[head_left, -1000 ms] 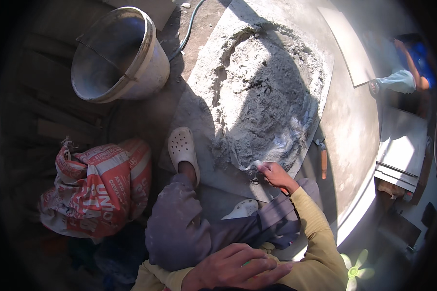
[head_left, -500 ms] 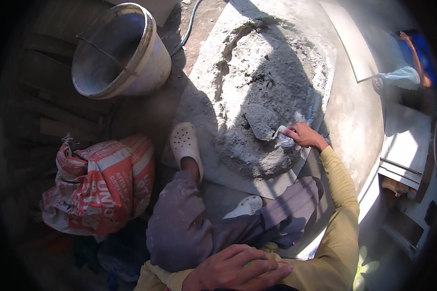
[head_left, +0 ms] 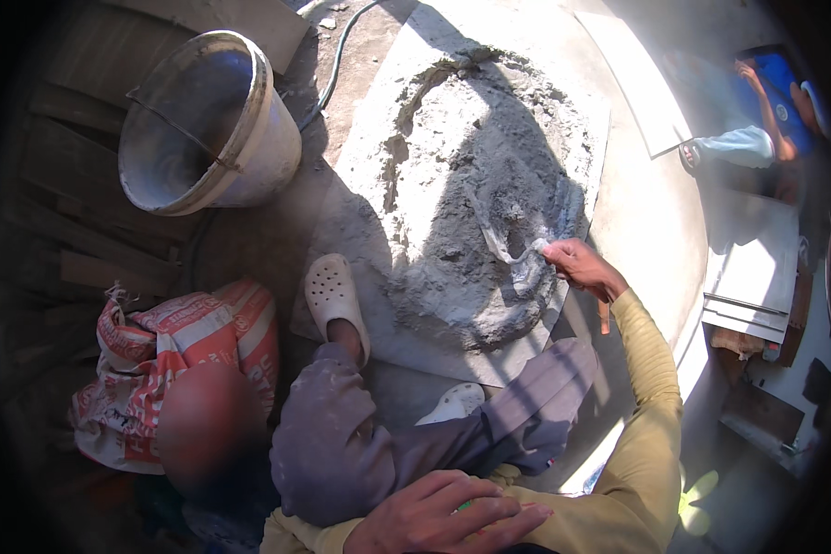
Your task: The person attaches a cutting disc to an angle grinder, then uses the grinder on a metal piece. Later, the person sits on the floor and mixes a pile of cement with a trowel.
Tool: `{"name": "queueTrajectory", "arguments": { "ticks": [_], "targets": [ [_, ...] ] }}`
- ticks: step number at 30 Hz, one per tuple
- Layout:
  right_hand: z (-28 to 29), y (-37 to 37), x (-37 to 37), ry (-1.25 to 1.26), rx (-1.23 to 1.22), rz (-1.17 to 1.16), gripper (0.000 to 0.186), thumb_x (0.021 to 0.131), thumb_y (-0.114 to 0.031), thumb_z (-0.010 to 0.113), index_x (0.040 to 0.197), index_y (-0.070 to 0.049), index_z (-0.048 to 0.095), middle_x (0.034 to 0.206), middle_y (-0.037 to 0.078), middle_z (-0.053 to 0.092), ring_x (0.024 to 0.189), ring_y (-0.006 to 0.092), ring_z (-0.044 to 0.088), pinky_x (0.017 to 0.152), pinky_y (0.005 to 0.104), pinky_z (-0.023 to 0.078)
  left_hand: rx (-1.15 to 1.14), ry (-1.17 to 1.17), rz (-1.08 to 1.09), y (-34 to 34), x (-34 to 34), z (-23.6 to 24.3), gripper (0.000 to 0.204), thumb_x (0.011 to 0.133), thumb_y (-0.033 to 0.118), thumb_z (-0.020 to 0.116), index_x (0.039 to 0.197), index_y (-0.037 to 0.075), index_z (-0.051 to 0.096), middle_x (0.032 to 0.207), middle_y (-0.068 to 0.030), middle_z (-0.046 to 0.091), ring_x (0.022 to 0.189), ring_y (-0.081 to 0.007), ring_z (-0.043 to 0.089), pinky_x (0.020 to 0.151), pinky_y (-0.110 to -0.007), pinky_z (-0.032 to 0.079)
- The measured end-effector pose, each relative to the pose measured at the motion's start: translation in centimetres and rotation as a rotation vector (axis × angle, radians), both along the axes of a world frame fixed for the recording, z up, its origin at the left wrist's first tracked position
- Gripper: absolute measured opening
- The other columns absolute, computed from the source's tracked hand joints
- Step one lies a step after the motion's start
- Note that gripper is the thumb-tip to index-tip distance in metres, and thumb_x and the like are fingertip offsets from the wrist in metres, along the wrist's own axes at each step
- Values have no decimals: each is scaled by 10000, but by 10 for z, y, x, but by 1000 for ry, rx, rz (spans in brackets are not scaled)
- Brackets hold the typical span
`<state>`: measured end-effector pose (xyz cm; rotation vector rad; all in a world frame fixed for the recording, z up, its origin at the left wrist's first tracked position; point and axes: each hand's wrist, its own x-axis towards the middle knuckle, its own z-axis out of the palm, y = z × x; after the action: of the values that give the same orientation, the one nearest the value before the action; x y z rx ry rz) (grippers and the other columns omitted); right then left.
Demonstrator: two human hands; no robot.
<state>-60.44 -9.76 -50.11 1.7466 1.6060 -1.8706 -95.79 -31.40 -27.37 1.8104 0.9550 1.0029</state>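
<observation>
My right hand (head_left: pixel 582 266) is closed around the handle of a trowel at the near right edge of a heap of wet grey mortar (head_left: pixel 452 231). The mortar-coated trowel blade (head_left: pixel 499 231) is tilted steeply against the heap, and a short brown end of the handle sticks out below my fist. Across my lap lies my left hand (head_left: pixel 443 512), fingers loosely stretched and holding nothing. The mortar rests on a flat grey board (head_left: pixel 351 222), with a hollow ring around its far side.
A dirty white bucket (head_left: pixel 272 152) leans at the far left, beside a hose (head_left: pixel 342 60). Below it sits a red and white sack (head_left: pixel 185 323), partly covered by a blurred reddish shape (head_left: pixel 208 425). Another person's leg (head_left: pixel 739 148) and stacked panels (head_left: pixel 757 249) are at right.
The trowel blade has turned from lying flat to standing nearly edge-on, and the brown handle end now shows below my right hand. A blurred reddish shape has appeared over the sack.
</observation>
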Motion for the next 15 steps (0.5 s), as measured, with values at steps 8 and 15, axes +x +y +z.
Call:
{"name": "queueTrajectory", "arguments": {
  "ticks": [8,15],
  "targets": [
    [-39,-99,7,-122,397,270,481,1069,-478,525,869,-42,549,660,124,545,620,299,547,623,444,443,-20,49,9,8,6,1,360,793,94,723,1149,142,727,956,-4,690,898,-182,691,810,-306,539],
    [-27,-106,2,-380,297,617,596,1008,-615,533,870,-47,645,705,226,656,719,467,653,666,545,491,-29,2,55,7,20,-2,322,799,130,755,1120,149,736,951,-5,689,905,-182,693,803,-309,542]
  ]
}}
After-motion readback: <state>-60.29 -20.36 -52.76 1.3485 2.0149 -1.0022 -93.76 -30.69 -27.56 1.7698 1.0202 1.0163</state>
